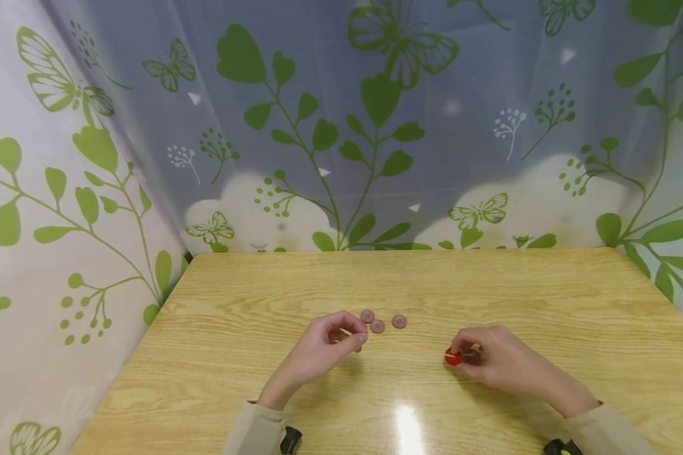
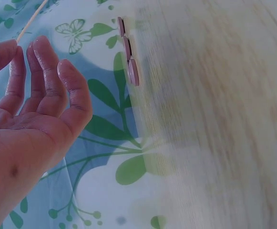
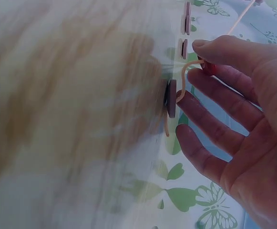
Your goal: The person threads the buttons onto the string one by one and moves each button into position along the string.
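My left hand (image 1: 326,346) is raised over the table, thumb and index finger pinching a thin pale cord (image 2: 31,21). In the right wrist view the cord (image 3: 241,18) runs taut from the far side to my right hand (image 1: 503,360). There, thumb and index finger pinch a small round red piece (image 1: 452,357), a stretch of cord across its face. The cord goes on in a loose bend to a brown button (image 3: 172,98) beneath those fingers, and its tail hangs past the button. Three brown buttons (image 1: 377,326) lie just beyond my left fingertips.
A wood-grain table (image 1: 250,284) spreads under both hands. Behind it and at the sides hangs a curtain (image 1: 330,158) printed with leaves and butterflies. Light glares off the tabletop near the front.
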Motion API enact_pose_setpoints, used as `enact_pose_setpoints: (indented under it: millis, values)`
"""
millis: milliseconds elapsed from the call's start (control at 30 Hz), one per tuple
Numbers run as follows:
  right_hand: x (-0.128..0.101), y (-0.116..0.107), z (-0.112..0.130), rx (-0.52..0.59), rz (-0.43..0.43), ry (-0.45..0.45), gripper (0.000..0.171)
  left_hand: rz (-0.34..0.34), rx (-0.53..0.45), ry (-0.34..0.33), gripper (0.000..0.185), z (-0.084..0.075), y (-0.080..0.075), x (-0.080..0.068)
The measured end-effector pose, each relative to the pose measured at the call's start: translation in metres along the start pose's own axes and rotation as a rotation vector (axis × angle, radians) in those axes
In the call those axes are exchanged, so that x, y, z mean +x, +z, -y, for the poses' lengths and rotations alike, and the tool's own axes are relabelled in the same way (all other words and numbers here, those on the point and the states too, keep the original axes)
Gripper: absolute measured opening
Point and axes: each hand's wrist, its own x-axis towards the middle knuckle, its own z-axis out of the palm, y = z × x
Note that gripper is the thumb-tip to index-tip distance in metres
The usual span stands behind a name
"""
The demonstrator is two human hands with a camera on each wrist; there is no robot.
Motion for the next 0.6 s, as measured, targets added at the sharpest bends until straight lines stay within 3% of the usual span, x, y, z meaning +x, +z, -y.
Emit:
enact_pose_setpoints:
  millis: [600]
  values:
    - [0.0003, -0.0017, -0.0050, -0.062, 0.038, 0.048, 0.019, -0.012, 0.013, -0.004, 0.018, 0.0016, -0.0025, -0.0015]
